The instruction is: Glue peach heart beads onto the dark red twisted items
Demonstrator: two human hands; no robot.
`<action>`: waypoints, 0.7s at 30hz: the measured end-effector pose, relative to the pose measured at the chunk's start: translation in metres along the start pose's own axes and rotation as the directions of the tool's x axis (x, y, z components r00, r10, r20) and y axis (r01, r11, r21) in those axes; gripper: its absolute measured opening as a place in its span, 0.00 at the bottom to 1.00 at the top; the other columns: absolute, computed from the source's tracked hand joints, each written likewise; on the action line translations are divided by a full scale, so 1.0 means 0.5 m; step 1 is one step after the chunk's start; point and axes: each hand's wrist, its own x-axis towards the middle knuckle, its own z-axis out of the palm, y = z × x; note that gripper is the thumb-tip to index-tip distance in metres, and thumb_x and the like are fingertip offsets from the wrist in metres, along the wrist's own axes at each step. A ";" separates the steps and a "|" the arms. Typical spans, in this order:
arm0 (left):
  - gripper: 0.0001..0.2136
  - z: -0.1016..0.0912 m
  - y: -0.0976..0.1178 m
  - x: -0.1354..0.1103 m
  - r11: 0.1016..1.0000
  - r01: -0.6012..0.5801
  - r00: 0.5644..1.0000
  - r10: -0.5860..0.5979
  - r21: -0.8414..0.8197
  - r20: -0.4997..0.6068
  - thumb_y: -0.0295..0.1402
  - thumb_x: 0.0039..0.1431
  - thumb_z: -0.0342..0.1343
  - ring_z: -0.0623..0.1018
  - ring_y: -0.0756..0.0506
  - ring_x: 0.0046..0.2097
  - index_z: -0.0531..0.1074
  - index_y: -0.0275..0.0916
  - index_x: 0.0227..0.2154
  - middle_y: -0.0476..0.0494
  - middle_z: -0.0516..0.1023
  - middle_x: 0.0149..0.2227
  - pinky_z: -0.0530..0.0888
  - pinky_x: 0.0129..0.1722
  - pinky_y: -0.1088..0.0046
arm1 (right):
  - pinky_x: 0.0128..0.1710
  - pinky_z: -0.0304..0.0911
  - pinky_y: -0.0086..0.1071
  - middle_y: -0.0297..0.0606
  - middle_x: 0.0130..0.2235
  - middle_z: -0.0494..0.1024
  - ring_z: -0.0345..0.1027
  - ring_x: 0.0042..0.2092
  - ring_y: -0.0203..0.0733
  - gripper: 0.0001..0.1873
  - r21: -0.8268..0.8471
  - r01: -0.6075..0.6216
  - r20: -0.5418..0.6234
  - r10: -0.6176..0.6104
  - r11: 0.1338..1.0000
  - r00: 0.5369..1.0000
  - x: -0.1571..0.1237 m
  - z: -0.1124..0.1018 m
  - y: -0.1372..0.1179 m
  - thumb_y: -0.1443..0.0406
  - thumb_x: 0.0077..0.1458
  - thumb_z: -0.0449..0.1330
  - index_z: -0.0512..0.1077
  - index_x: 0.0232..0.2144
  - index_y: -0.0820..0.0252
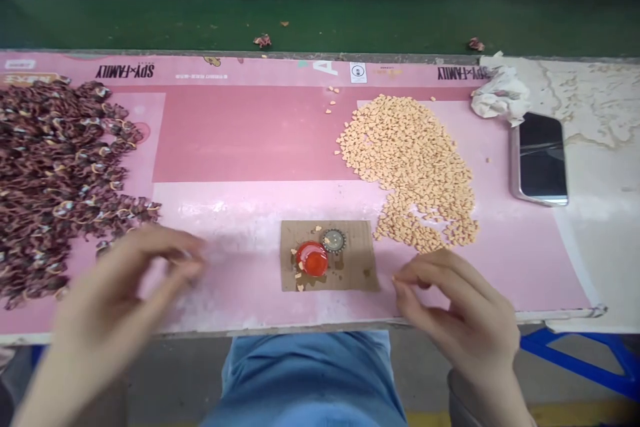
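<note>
My left hand hovers over the pink mat near the lower left, blurred by motion, beside a big heap of dark brown small parts. Its fingers seem drawn together but the blur hides what they hold. My right hand rests at the mat's front edge, fingertips pinched on a tiny beige piece, just below a pile of small beige pieces. Between my hands lies a brown cardboard square carrying a red cap and a small round metal cap.
A phone lies face up on the right, with a crumpled paper behind it. The table's front edge runs just under my hands. A blue frame shows below right. Green floor lies beyond the table.
</note>
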 end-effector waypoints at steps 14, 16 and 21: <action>0.18 0.148 0.117 -0.078 0.631 0.297 0.911 0.038 -0.717 0.411 0.43 0.72 0.61 0.76 0.51 0.31 0.75 0.37 0.27 0.46 0.76 0.28 0.76 0.33 0.80 | 0.34 0.75 0.26 0.30 0.29 0.81 0.74 0.29 0.32 0.08 0.306 0.109 0.054 -0.132 0.946 0.990 0.016 0.048 -0.096 0.71 0.70 0.59 0.77 0.40 0.57; 0.15 0.153 0.120 -0.077 0.651 0.250 0.933 0.034 -0.717 0.357 0.36 0.70 0.63 0.77 0.50 0.30 0.75 0.37 0.27 0.46 0.76 0.27 0.76 0.30 0.80 | 0.34 0.76 0.26 0.31 0.29 0.81 0.75 0.30 0.32 0.07 0.299 0.098 0.070 -0.124 0.949 0.990 0.017 0.045 -0.095 0.72 0.68 0.61 0.78 0.40 0.57; 0.08 0.165 0.123 -0.082 0.798 -0.002 0.985 0.107 -0.603 0.137 0.23 0.66 0.60 0.78 0.51 0.27 0.75 0.38 0.30 0.46 0.78 0.28 0.78 0.27 0.82 | 0.31 0.76 0.25 0.34 0.30 0.81 0.76 0.29 0.33 0.06 0.338 0.041 0.091 -0.076 0.940 0.993 0.021 0.051 -0.101 0.73 0.67 0.62 0.77 0.39 0.60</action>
